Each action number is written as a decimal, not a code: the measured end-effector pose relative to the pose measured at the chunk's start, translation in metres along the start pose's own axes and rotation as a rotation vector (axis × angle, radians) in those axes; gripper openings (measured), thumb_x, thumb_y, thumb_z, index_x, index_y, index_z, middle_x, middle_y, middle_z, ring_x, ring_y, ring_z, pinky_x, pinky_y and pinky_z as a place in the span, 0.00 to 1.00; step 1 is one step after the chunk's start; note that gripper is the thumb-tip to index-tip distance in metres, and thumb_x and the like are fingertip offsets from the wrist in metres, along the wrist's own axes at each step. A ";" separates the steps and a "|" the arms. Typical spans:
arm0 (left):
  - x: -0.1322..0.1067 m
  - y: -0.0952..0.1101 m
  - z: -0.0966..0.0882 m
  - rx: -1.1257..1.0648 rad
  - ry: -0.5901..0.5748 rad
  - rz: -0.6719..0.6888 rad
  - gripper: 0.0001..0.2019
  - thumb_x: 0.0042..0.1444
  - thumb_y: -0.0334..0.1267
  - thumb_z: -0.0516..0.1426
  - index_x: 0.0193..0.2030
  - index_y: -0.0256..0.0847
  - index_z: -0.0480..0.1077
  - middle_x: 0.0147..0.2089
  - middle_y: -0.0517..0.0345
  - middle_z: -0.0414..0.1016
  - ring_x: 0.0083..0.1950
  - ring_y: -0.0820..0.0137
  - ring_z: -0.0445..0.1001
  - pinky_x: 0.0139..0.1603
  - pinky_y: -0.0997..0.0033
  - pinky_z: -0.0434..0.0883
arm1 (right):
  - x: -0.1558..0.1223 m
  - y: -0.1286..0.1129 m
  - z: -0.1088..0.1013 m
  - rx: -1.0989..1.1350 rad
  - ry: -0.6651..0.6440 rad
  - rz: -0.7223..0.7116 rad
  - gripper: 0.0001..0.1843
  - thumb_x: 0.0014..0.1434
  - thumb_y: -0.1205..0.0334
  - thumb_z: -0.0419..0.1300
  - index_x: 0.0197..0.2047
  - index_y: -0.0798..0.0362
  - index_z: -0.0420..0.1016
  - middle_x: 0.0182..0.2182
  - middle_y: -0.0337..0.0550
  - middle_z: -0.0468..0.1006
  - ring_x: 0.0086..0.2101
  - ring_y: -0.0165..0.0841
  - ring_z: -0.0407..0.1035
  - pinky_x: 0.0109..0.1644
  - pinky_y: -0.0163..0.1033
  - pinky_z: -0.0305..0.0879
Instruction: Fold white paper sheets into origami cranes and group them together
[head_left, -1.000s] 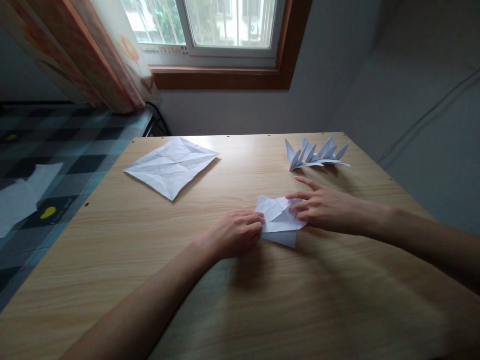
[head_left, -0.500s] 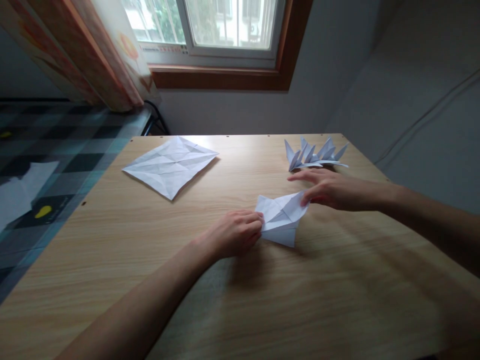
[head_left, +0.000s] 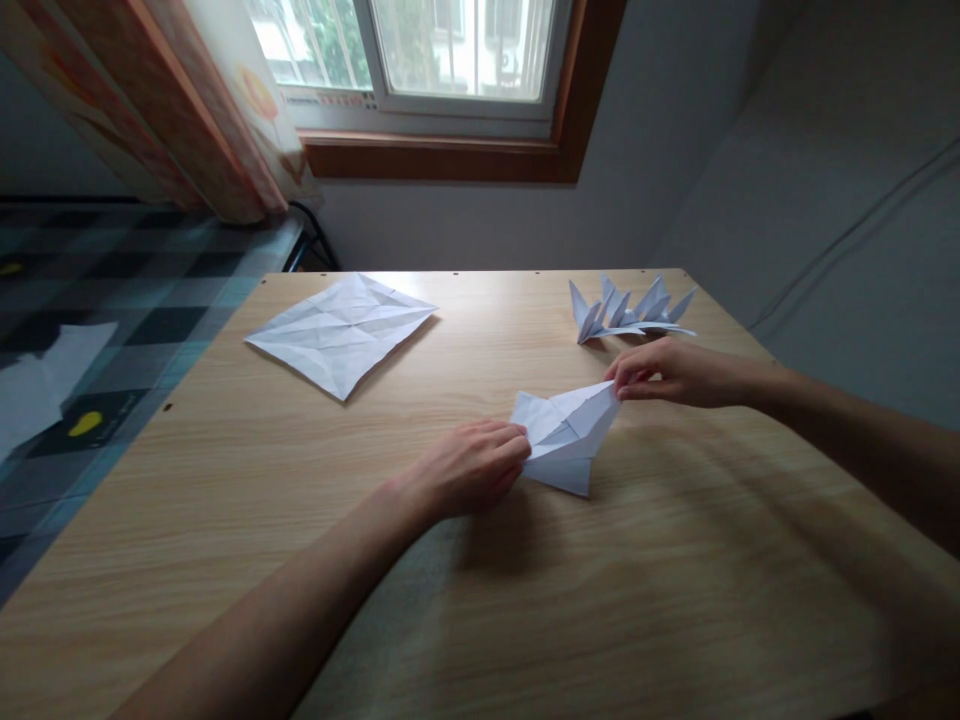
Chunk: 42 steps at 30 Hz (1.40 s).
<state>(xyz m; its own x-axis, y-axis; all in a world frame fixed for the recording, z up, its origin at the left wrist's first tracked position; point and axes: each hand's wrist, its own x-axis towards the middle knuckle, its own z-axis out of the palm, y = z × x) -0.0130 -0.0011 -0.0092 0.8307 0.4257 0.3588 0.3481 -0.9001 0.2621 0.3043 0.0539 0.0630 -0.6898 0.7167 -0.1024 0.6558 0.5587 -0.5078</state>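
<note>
The left hand [head_left: 480, 465] rests with curled fingers on the left edge of the folded paper [head_left: 562, 425], seemingly so it won't slide on the table [head_left: 600, 610]. Its thumb is hidden, so I can't tell if it pinches. The right hand [head_left: 660, 374] has its fingertips closed on the far right corner, holding it up, maybe to open that flap. Farther off, a creased sheet [head_left: 341, 335] lies left and pointy paper shapes [head_left: 619, 308] sit right, likely to leave the hands room.
</note>
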 end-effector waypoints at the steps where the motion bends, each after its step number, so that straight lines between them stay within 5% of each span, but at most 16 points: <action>1: 0.000 0.000 0.000 0.015 -0.010 0.010 0.09 0.64 0.31 0.50 0.45 0.39 0.70 0.44 0.51 0.77 0.47 0.68 0.76 0.51 0.66 0.74 | 0.000 -0.002 0.002 -0.017 0.019 0.029 0.14 0.62 0.50 0.57 0.36 0.51 0.79 0.34 0.42 0.82 0.30 0.32 0.74 0.31 0.35 0.69; 7: 0.001 0.002 -0.003 0.109 -0.066 0.062 0.20 0.62 0.30 0.51 0.61 0.41 0.63 0.47 0.49 0.74 0.48 0.65 0.73 0.51 0.62 0.72 | 0.002 -0.015 0.019 -0.258 0.251 0.059 0.13 0.59 0.55 0.61 0.27 0.53 0.72 0.25 0.40 0.75 0.25 0.31 0.67 0.28 0.36 0.61; 12: 0.003 0.004 -0.004 0.161 -0.102 0.050 0.15 0.64 0.32 0.51 0.55 0.44 0.68 0.43 0.52 0.72 0.43 0.65 0.71 0.47 0.63 0.71 | 0.003 -0.019 0.028 -0.241 0.435 0.058 0.15 0.61 0.53 0.60 0.27 0.52 0.69 0.24 0.40 0.73 0.24 0.31 0.65 0.28 0.37 0.59; 15: 0.005 0.006 -0.006 0.177 -0.122 0.026 0.12 0.65 0.34 0.51 0.52 0.42 0.71 0.42 0.52 0.72 0.42 0.65 0.70 0.45 0.63 0.70 | 0.006 -0.019 0.037 -0.049 0.619 0.119 0.12 0.58 0.51 0.63 0.37 0.51 0.70 0.24 0.37 0.72 0.24 0.31 0.66 0.30 0.37 0.63; 19: 0.005 0.008 -0.008 0.180 -0.141 -0.005 0.15 0.63 0.43 0.55 0.53 0.40 0.71 0.43 0.49 0.72 0.42 0.62 0.69 0.44 0.61 0.69 | 0.014 -0.014 0.063 0.267 0.817 0.168 0.34 0.51 0.46 0.67 0.56 0.50 0.63 0.32 0.39 0.75 0.30 0.35 0.71 0.33 0.40 0.70; 22: 0.005 0.009 -0.007 0.150 -0.122 -0.021 0.18 0.63 0.49 0.55 0.52 0.39 0.70 0.52 0.44 0.71 0.47 0.59 0.69 0.47 0.58 0.69 | 0.022 -0.015 0.088 0.371 0.748 0.270 0.39 0.49 0.47 0.68 0.59 0.55 0.63 0.36 0.45 0.76 0.31 0.35 0.72 0.33 0.41 0.72; 25: 0.005 0.010 -0.006 0.145 -0.134 -0.036 0.19 0.62 0.50 0.55 0.53 0.39 0.70 0.61 0.44 0.68 0.51 0.57 0.68 0.49 0.57 0.69 | 0.031 -0.022 0.107 0.394 0.641 0.287 0.30 0.52 0.52 0.66 0.56 0.57 0.69 0.35 0.44 0.77 0.32 0.35 0.72 0.38 0.41 0.71; 33: 0.004 0.005 -0.003 0.148 -0.031 -0.141 0.16 0.63 0.40 0.54 0.56 0.41 0.69 0.61 0.46 0.70 0.57 0.57 0.68 0.56 0.53 0.66 | 0.045 -0.037 0.110 0.115 0.607 0.278 0.17 0.55 0.60 0.64 0.49 0.52 0.76 0.34 0.43 0.77 0.38 0.39 0.71 0.45 0.45 0.67; 38: 0.003 0.004 0.002 0.262 0.015 -0.287 0.21 0.60 0.46 0.57 0.58 0.43 0.68 0.68 0.45 0.62 0.69 0.46 0.55 0.66 0.38 0.52 | 0.042 -0.034 0.115 -0.076 0.597 0.187 0.16 0.59 0.58 0.61 0.50 0.51 0.75 0.47 0.52 0.75 0.48 0.45 0.68 0.53 0.53 0.65; 42: 0.003 0.004 0.003 0.198 -0.100 -0.306 0.26 0.63 0.49 0.52 0.65 0.40 0.61 0.68 0.44 0.62 0.69 0.48 0.58 0.66 0.39 0.55 | 0.043 -0.036 0.118 -0.258 0.527 0.085 0.27 0.63 0.62 0.52 0.65 0.56 0.61 0.65 0.59 0.61 0.64 0.47 0.55 0.64 0.56 0.55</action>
<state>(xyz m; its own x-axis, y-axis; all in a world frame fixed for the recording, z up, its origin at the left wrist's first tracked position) -0.0080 -0.0033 -0.0097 0.7100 0.6757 0.1985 0.6563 -0.7370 0.1615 0.2147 0.0155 -0.0236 -0.4293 0.8372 0.3387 0.8011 0.5262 -0.2853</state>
